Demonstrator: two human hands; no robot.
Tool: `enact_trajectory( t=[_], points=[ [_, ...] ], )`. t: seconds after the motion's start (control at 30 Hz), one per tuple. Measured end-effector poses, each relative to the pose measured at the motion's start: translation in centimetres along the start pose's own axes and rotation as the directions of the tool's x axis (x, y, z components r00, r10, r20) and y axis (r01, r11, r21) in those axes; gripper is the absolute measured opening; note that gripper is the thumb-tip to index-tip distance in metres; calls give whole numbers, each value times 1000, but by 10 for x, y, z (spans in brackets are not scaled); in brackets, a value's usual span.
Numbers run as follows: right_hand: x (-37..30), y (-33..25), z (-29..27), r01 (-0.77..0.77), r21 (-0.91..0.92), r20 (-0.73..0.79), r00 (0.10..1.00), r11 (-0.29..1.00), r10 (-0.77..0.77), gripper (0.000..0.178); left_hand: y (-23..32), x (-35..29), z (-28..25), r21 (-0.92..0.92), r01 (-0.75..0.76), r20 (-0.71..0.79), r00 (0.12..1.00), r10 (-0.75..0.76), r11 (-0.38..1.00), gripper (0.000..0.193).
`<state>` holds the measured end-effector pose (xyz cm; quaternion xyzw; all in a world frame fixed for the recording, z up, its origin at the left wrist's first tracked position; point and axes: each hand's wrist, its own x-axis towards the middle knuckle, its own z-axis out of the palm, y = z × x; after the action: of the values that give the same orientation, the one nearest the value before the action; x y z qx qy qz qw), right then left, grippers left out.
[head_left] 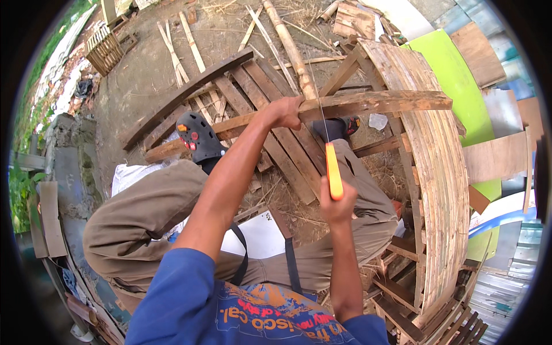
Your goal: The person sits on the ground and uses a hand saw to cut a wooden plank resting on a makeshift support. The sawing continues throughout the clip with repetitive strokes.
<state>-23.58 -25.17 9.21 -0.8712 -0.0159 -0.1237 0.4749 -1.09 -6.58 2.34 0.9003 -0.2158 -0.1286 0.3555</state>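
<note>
My right hand is closed round the yellow-orange handle of a hand saw. The saw's thin blade runs away from me and crosses a long brown wooden beam. Just left of the blade, my left hand grips that beam, its fingers wrapped over the wood. The beam lies across a slatted wooden pallet, and its right end reaches over a bamboo-slat bench. My left foot, in a black clog, rests by the beam's left part. How deep the blade sits in the wood is hard to tell.
Beyond the pallet, a bamboo pole and several thin strips lie on the dirt ground. A slatted crate stands far left. A low concrete wall runs along the left. Lime-green sheet and boards lean behind the bench.
</note>
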Motion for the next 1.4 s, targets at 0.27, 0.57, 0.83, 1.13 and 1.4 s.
enact_trajectory(
  t=[0.27, 0.57, 0.83, 1.13, 1.4],
  points=[
    [-166, -27, -63, -70, -179, 77, 993, 981, 85, 6, 12, -2, -11, -20, 59, 120, 991, -56, 998, 65],
    [74, -19, 47, 70, -80, -68, 995, 994, -76, 19, 2, 19, -2, 64, 98, -18, 995, -97, 993, 68],
    [-89, -1, -32, -25, -172, 96, 994, 985, 42, 14, -4, 20, -25, -72, 62, 149, 988, -51, 995, 66],
    [39, -15, 11, 35, -66, 67, 997, 997, -30, 20, -3, 17, 3, 82, 65, -38, 997, -62, 994, 59],
    [59, -13, 19, 22, -93, 37, 999, 995, -18, 21, 9, 12, -24, -25, 62, 63, 996, -61, 998, 69]
  ],
)
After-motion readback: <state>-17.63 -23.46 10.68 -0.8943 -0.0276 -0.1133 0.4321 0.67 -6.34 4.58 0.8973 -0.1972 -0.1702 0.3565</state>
